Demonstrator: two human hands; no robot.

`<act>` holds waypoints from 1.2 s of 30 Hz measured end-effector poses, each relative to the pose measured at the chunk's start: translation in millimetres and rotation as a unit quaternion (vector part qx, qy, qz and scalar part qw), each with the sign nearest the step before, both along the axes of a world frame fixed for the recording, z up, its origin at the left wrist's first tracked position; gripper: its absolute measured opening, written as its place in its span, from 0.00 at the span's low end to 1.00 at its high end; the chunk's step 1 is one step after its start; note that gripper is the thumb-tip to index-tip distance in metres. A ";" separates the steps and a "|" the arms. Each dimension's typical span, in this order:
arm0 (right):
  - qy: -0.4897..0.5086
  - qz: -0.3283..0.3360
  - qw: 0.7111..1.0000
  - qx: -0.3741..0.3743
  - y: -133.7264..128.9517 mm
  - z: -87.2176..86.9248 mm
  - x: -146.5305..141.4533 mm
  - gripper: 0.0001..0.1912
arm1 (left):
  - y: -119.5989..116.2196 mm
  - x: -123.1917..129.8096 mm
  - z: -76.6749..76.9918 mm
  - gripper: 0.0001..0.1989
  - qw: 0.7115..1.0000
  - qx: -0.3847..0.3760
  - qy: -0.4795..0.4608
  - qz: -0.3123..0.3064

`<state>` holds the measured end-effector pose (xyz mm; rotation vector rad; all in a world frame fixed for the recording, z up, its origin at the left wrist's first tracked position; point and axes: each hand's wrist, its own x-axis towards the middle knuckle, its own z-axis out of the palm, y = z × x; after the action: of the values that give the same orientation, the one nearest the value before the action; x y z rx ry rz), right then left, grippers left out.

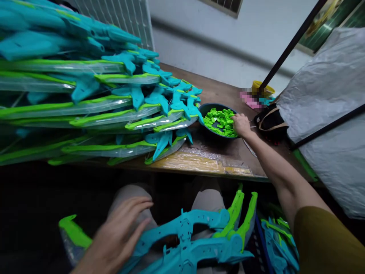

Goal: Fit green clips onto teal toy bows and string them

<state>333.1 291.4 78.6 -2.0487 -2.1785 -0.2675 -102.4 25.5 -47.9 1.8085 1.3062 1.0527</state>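
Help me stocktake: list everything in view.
Stacked parts: many, teal/green, left
Table: one, brown, centre
Basin: one, navy, on table
Pieces: many, green, in basin
Bag: one, black, table's right
Tub: one, yellow, beyond bag
Sheeting: count unclear, pale, right
Poles: two, dark, right
Wall: one, pale, back
Lap parts: count unclear, teal/green, front
Other parts: several, teal/green, lower right
Trouser legs: two, beige, front
Sleeve: one, olive, right
Left grip: one, bare, over lap
Right grip: one, bare, at basin

1 left hand (116, 228) and 1 right hand (242, 125); 3 green limbs (236, 211) on the teal framework (185, 226); 1 round basin (209, 133), its green plastic pieces (224, 120) too numerous to count. 2 dark poles (291, 45), 1 black bag (268, 122), 1 yellow container (268, 89). Stacked teal-and-green frames (144, 114): overlapping, uncountable.
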 end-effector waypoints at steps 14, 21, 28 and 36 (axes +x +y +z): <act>-0.004 0.013 0.995 0.094 19.0 -4.8 -2.4 0.23 | 35.8 56.7 -22.0 0.31 0.848 -0.409 0.073 -0.328; 0.580 0.205 0.786 -0.061 -130.3 -22.7 -88.6 0.15 | 26.5 60.0 0.4 0.21 0.902 -0.296 0.108 -0.294; 0.778 0.095 0.543 -0.301 -234.1 -78.4 -132.2 0.19 | 31.4 55.2 10.6 0.23 0.899 -0.320 0.084 -0.286; 0.801 0.073 0.523 -0.283 -258.2 -91.9 -133.5 0.18 | 28.6 51.5 43.8 0.24 0.932 -0.164 0.216 -0.242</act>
<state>199.6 33.2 -13.3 -0.9820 -0.9912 1.7674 -50.9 54.1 -4.1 2.0082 1.0960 0.1618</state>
